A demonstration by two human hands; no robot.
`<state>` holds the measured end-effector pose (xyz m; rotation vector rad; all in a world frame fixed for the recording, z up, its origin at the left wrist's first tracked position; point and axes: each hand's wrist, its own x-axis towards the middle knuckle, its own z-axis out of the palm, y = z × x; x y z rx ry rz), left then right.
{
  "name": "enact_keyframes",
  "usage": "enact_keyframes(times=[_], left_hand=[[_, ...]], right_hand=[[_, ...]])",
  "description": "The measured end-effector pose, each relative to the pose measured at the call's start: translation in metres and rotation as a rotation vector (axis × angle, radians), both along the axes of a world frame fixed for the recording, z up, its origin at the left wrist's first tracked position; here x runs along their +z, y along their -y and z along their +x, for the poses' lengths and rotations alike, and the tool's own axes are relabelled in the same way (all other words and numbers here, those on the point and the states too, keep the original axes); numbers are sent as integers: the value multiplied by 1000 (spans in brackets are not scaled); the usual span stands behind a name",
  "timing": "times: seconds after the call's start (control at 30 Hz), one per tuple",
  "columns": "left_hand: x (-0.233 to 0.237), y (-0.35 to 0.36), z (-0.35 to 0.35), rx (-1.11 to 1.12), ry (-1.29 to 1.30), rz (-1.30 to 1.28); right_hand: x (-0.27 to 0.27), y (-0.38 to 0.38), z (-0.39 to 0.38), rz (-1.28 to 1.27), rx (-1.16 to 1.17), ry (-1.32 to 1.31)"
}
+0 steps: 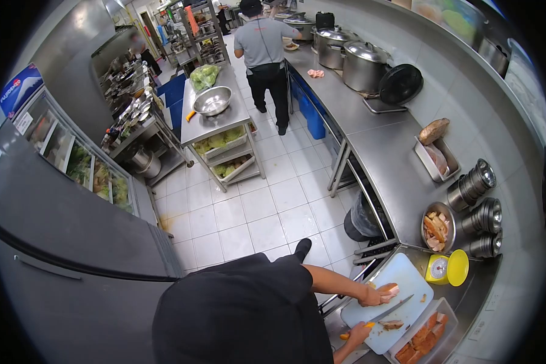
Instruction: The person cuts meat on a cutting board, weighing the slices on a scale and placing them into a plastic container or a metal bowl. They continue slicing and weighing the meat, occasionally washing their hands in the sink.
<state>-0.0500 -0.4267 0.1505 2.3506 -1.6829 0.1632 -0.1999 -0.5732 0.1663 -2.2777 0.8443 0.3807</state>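
My left hand [371, 295] presses on a pinkish chunk of meat [389, 293] at the upper part of a pale blue cutting board [406, 276]. In my right hand [356, 335] is the yellow-orange handle of a knife [391, 310], its blade lying across the board below the chunk. A brownish trimmed slice [391, 325] rests near the blade, with small scraps around it. Beside the board, a white tray [450, 330] holds several orange-brown pieces of meat [421, 341].
Behind the board stand a yellow dial scale [438, 269] and a steel bowl [448, 213] of meat pieces. Stacked steel containers [482, 215] line the wall. Another person [264, 48] stands at the far counter near large pots [364, 64]. A lined bin [361, 218] sits below the counter.
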Motion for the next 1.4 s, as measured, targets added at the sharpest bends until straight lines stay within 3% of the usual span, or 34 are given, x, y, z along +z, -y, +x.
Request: enact_keyframes(times=[0.03, 0.13, 0.23, 0.37, 0.47, 0.57, 0.67, 0.83, 0.9, 0.97, 1.07, 1.3, 1.4], left_hand=[[25, -9, -2, 16, -14, 64], [-43, 18, 17, -52, -22, -68], [-9, 3, 16, -110, -243, 26], [-43, 11, 28, -92, -476, -67], [-14, -5, 22, -72, -629, -79], [30, -20, 14, -73, -569, 22], [-32, -2, 28, -142, -583, -88], [-58, 9, 38, -178, -284, -21], [-38, 2, 33, -172, -346, 28], [35, -20, 19, -139, -537, 115], [-1, -12, 30, -138, -635, 97], [-17, -7, 30, -133, -739, 66], [-40, -1, 33, -165, -644, 80]], right_hand=[[-2, 0, 2, -3, 15, 2], [2, -1, 3, -76, 70, -18], [17, -8, 2, -75, 35, -32], [-27, 11, 1, -143, 35, 61], [-29, 7, 0, -121, 22, 66], [-4, -1, 3, -80, 33, 15], [14, -10, 2, -38, 9, -34], [-11, 7, 4, -92, 79, -40], [-5, 4, 4, -35, 45, -45], [2, 4, 0, -16, 31, -49], [0, 0, -1, -14, 18, -40], [9, -11, 4, -99, 83, -38], [15, -18, 6, -99, 70, -31]])
